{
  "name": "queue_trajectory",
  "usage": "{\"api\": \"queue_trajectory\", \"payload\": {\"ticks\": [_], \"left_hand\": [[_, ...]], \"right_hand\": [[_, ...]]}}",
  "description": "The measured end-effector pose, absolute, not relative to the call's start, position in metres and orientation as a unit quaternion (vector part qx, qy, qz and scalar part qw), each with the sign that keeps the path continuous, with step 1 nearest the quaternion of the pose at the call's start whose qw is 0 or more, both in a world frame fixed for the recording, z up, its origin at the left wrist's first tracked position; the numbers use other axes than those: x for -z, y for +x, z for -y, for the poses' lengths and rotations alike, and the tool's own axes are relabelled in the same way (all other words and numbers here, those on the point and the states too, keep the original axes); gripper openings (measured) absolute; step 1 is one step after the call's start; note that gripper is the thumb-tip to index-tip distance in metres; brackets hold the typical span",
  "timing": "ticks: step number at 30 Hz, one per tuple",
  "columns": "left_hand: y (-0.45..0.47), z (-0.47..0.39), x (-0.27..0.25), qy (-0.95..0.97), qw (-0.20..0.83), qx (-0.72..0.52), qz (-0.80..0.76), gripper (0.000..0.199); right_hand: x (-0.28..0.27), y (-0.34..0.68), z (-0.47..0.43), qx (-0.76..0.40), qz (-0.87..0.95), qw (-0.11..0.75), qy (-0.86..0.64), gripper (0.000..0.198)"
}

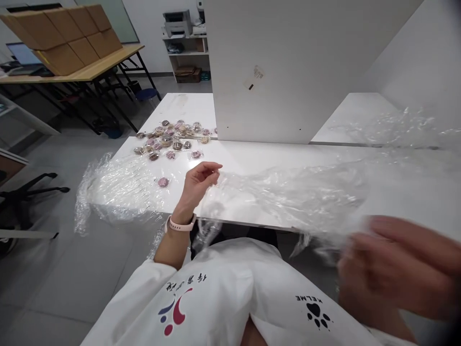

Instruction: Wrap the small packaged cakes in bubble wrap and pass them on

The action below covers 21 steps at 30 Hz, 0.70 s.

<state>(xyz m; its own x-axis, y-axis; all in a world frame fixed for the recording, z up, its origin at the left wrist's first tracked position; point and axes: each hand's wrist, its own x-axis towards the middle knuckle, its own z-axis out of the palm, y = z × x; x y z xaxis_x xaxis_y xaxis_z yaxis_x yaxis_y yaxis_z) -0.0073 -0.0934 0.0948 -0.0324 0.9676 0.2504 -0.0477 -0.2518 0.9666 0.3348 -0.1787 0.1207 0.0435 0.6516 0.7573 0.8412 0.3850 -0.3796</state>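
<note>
Over the white tabletop (248, 154), I see the left hand (197, 181) pinching film (309, 190). The right hand (396, 264) blurs, grip unreadable; I'd draw evenly, gently.

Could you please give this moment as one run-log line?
left hand: holding clear film | right hand: blurred, by film, grip unclear | wrapped discs: scattered on white table

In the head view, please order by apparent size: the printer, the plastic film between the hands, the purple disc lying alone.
Plastic film
Printer
Purple disc
The printer stands farther back; this ranks appearance only.
</note>
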Motion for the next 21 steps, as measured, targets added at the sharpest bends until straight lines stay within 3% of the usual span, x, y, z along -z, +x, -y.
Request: {"api": "queue_trajectory", "payload": {"ticks": [5,7,10,13,17,21], "left_hand": [[-0.068,0.090,-0.071,0.653,0.316,-0.315,-0.612,0.017],[-0.084,0.095,-0.059,0.663,0.208,-0.249,-0.675,0.023],[-0.078,0.109,-0.055,0.656,0.080,-0.288,-0.693,0.027],[-0.040,0.121,-0.058,0.690,0.133,-0.344,-0.622,0.028],[0.004,0.119,-0.045,0.820,0.233,-0.204,-0.482,0.031],[-0.003,0.105,-0.020,0.782,0.225,-0.123,-0.568,0.028]], "right_hand": [[-0.119,0.311,0.184,-0.247,0.878,0.237,-0.334,0.032],[-0.103,0.314,0.176,-0.309,0.828,0.242,-0.400,0.033],[-0.065,0.328,0.162,-0.213,0.681,0.357,-0.603,0.029],[-0.020,0.335,0.145,-0.111,0.658,0.384,-0.638,0.035],[0.033,0.353,0.115,-0.065,0.776,0.222,-0.586,0.040],[0.050,0.418,0.086,-0.007,0.730,0.123,-0.673,0.045]]}}
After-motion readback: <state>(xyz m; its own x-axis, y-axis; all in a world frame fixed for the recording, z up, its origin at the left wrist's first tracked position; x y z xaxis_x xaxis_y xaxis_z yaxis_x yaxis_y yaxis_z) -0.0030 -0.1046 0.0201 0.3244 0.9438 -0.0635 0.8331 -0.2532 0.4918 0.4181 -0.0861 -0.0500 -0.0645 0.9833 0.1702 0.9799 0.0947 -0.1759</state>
